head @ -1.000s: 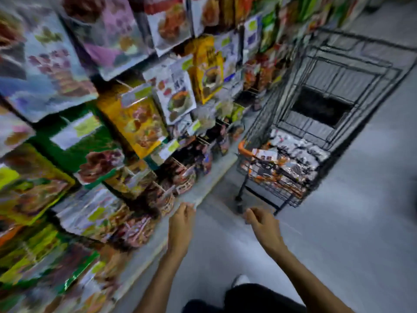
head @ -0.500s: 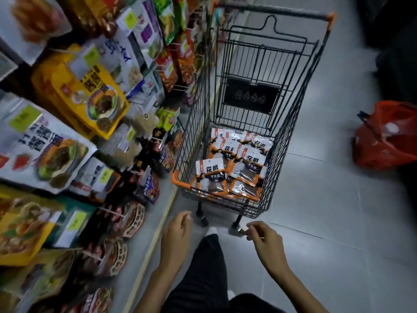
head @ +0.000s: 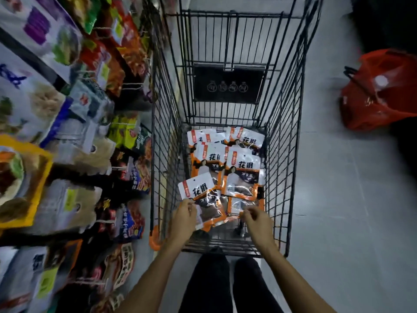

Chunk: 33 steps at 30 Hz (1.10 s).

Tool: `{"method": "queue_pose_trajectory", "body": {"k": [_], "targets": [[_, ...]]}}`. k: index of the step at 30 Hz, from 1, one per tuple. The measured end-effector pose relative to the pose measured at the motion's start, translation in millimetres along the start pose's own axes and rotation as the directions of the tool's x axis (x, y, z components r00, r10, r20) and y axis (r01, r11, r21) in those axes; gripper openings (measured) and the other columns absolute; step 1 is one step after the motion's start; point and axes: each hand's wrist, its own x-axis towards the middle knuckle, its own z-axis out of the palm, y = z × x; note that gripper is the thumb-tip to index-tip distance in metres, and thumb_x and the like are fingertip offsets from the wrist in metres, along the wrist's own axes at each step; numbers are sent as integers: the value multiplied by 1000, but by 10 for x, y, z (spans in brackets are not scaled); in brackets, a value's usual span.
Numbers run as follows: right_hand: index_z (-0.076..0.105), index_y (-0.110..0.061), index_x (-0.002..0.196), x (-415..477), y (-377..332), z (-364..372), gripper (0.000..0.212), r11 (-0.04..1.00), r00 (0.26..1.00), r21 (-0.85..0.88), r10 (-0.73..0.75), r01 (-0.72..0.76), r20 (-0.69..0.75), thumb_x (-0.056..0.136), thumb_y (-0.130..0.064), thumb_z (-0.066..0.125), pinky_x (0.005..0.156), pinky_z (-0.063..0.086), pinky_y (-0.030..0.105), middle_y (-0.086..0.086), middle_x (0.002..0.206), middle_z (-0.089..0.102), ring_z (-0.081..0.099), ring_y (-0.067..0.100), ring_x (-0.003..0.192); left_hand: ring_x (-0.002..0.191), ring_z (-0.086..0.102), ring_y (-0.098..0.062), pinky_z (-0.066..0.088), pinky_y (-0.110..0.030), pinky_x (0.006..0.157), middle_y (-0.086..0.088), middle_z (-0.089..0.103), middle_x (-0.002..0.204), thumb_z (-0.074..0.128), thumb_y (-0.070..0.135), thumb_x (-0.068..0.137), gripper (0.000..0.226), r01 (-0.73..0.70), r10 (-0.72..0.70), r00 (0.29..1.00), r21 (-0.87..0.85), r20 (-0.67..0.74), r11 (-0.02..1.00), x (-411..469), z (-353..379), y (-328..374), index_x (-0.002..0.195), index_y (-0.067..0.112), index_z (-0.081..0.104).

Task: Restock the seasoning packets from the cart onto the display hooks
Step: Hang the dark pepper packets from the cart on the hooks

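A black wire cart (head: 291, 154) stands right in front of me. Several seasoning packets (head: 242, 170), white and orange with clear windows, lie in a pile on its floor. My left hand (head: 184, 219) reaches into the cart and grips the nearest seasoning packet (head: 200, 193) by its left edge, lifting it at a tilt. My right hand (head: 257, 222) is also inside the cart with its fingers curled, pinching an orange packet edge (head: 228, 218) beside the pile. The display hooks (head: 117, 168) with hanging bags fill the left side.
The shelf face crowded with hanging bags (head: 67, 199) runs along the cart's left side, almost touching it. A red plastic bag (head: 379, 93) lies on the grey floor at right, with a dark shape beyond it. My black-trousered legs (head: 209, 283) stand behind the cart.
I have stepped up to the cart and the view has swung over it. Both hands, empty before, have gone into the cart, and the left one has taken hold of a packet.
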Motion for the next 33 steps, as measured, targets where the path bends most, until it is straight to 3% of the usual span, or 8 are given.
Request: {"method": "queue_pose_trajectory", "body": {"k": [2, 4, 8, 12, 17, 19, 23, 33], "targets": [[65, -6, 100, 299, 67, 117, 15, 998, 998, 7, 62, -62, -19, 96, -14, 53, 58, 43, 11, 5, 86, 67, 63, 19, 79, 66, 52, -9, 36, -12, 52, -13, 66, 99, 47, 18, 98, 22, 126, -126, 992, -5, 7, 992, 279, 139, -112, 110, 7, 61], [63, -3, 104, 605, 149, 182, 18, 994, 991, -5, 112, -113, -71, 96, -16, 53, 65, 48, 22, 9, 92, 67, 62, 21, 80, 76, 58, -21, 41, -24, 60, -16, 67, 101, 50, 21, 97, 23, 250, -249, 968, -4, 19, 968, 506, 280, -218, 105, 4, 63], [60, -5, 110, 1167, 327, 231, 25, 983, 979, 16, 182, -181, -93, 95, -25, 57, 61, 51, 22, 5, 96, 66, 62, 15, 79, 93, 62, -33, 45, -32, 68, -23, 66, 104, 55, 26, 94, 34, 363, -362, 930, 0, 56, 932, 842, 563, -457, 107, -4, 63], [62, -16, 82, 1604, 463, 265, 11, 979, 970, 16, 202, -202, -136, 87, -24, 68, 53, 45, 14, -6, 75, 62, 60, 13, 72, 108, 58, -36, 51, -39, 84, -23, 58, 121, 71, 20, 82, 51, 511, -508, 859, -135, 58, 849, 1068, 793, -630, 122, -5, 51], [50, -9, 104, 1914, 573, 374, 40, 957, 943, 48, 291, -287, -164, 79, -27, 76, 61, 56, 28, 6, 95, 64, 65, 22, 86, 122, 48, -39, 43, -50, 99, -24, 50, 132, 82, 25, 71, 79, 538, -544, 838, -94, -42, 838, 1226, 1058, -701, 132, -4, 40], [48, -5, 110, 1967, 589, 416, 53, 952, 933, -4, 298, -305, -201, 75, -30, 79, 80, 56, 40, 11, 104, 62, 62, 26, 96, 123, 47, -39, 42, -51, 99, -24, 47, 134, 84, 23, 68, 86, 561, -568, 818, -100, -86, 822, 1254, 1124, -719, 134, -3, 36], [50, -2, 112, 2049, 606, 456, 59, 944, 923, -22, 315, -328, -221, 71, -30, 82, 85, 53, 40, 8, 103, 62, 62, 26, 96, 119, 48, -41, 45, -51, 97, -25, 47, 131, 88, 24, 61, 89, 584, -590, 791, -88, -164, 807, 1288, 1168, -708, 130, -2, 38], [63, -3, 109, 1861, 508, 375, 47, 887, 890, 251, 431, -387, -150, 68, -12, 84, 91, 53, 43, 13, 108, 70, 67, 28, 96, 84, 67, -28, 57, -45, 78, -12, 69, 94, 88, 15, 62, 33, 537, -615, 784, -404, -85, 740, 1186, 997, -567, 85, 12, 64]]}}
